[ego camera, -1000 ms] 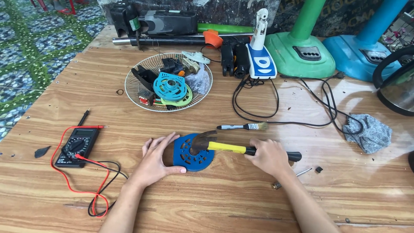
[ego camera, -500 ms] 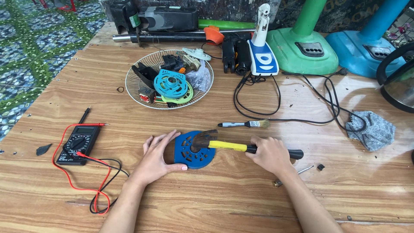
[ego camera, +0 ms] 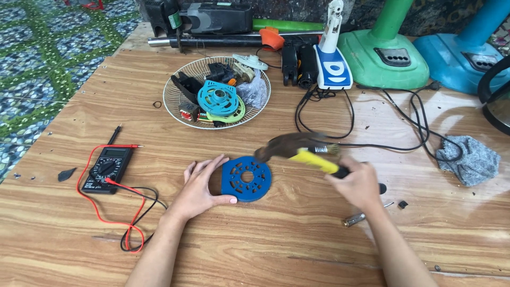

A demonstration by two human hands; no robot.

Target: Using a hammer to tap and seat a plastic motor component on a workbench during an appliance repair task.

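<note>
Your right hand grips a hammer raised above the blue disc, mid-surface. Your left hand lies open, pinning the disc's edge. A skewed blow could strike those fingers or crack the plastic.

Disc showing blue. Hammer showing yellow handle, brown head. Meter wearing black, trailing red wire. Rag looking grey. Table showing brown wood grain.
</note>
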